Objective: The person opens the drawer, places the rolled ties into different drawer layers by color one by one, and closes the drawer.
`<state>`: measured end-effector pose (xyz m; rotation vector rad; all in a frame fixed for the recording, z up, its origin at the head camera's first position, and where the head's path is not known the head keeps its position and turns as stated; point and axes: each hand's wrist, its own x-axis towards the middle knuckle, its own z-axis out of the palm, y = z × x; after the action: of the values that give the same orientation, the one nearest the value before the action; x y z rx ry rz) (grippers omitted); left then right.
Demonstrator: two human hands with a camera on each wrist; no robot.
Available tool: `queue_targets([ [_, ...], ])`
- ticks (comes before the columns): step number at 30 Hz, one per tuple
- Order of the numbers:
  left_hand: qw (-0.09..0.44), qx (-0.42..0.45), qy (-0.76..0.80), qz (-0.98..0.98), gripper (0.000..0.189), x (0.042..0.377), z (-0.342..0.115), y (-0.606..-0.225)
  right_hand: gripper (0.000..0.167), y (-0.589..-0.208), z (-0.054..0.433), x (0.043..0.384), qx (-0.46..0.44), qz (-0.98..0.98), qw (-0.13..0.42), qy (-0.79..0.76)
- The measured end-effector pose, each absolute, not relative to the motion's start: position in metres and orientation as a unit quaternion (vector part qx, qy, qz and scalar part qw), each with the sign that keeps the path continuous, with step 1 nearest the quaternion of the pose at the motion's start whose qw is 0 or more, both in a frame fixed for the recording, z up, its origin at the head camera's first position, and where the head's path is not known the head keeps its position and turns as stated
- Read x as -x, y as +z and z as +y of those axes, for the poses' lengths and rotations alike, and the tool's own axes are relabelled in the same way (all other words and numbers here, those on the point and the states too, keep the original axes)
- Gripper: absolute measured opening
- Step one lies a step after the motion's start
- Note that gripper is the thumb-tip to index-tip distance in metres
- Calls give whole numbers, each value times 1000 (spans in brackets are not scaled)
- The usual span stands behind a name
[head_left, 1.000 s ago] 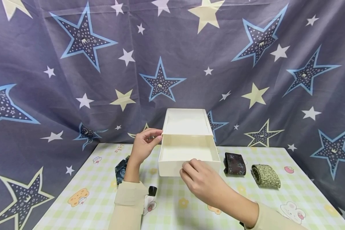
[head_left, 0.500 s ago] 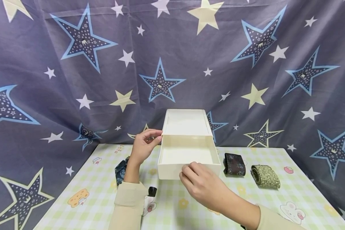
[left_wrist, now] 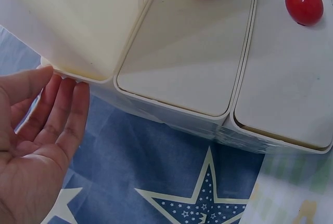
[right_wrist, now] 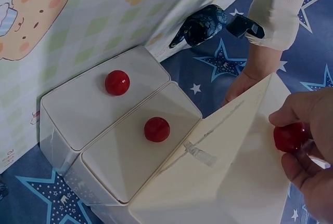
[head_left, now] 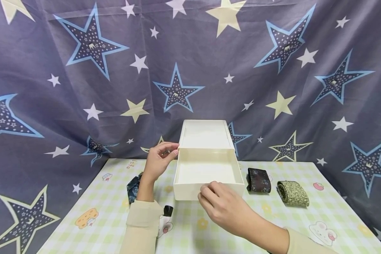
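A white drawer cabinet (head_left: pixel 206 133) stands at the far middle of the table. Its top drawer (head_left: pixel 206 171) is pulled out, showing a bare interior. My right hand (head_left: pixel 223 208) is at the drawer's front. In the right wrist view, its thumb and fingers pinch a round red knob (right_wrist: pixel 289 139). At the cabinet's upper left front corner, my left hand (head_left: pixel 160 158) holds the edge, the thumb near the corner and the fingertips against the side. Two lower drawers, with red knobs (right_wrist: pixel 117 82) of their own, appear pushed in.
Right of the cabinet lie a rolled dark floral tie (head_left: pixel 259 180) and a rolled green patterned tie (head_left: pixel 293 193). A rolled blue tie (head_left: pixel 133 188) lies partly behind the left forearm. The starry cloth (head_left: pixel 206 49) hangs close behind the table.
The top drawer has slid further out toward me, with my right hand moving slightly nearer along with it. My left hand has stayed at the cabinet's corner.
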<state>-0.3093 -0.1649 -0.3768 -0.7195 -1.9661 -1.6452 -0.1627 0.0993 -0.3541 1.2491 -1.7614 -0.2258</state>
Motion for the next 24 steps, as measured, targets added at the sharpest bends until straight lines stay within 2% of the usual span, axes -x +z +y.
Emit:
queue_targets([
  [24, 236, 256, -595, -724, 22, 308, -166, -376, 46, -365, 102, 157, -513, -721, 457, -92],
])
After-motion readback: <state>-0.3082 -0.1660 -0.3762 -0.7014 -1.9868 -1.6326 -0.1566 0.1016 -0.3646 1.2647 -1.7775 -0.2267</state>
